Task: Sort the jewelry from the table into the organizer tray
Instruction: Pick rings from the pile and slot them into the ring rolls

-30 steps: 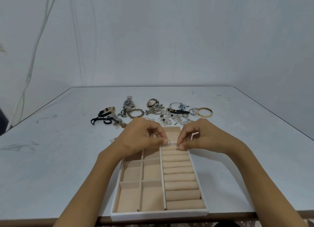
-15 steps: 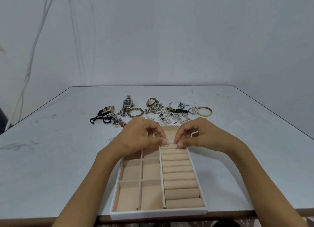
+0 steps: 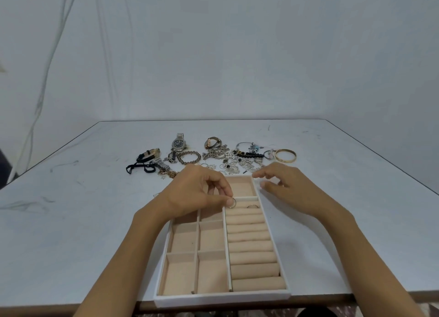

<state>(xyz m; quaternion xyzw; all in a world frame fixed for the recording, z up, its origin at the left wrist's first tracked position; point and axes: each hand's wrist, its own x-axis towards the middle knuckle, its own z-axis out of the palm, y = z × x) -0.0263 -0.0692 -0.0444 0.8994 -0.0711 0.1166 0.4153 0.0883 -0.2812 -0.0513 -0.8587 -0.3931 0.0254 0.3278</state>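
Hands over the organizer tray, one ring pinched, one seated

The grey worktop [image 3: 71,221] carries the tray [image 3: 222,299] and, beyond it, the jewelry pile [image 3: 213,156]. The right hand [image 3: 288,188] hovers with fingers spread, holding nothing. The left hand [image 3: 194,193] pinches a ring [image 3: 232,202] at the roll section's top; a second ring [image 3: 252,206] sits between rolls.

A plain pale wall [image 3: 237,55] fills the far side, evenly lit. Thin cables [image 3: 47,67] hang down it at the left. A grey-white table [image 3: 71,221], scuffed with dark marks, spans the near ground, its near edge brown.
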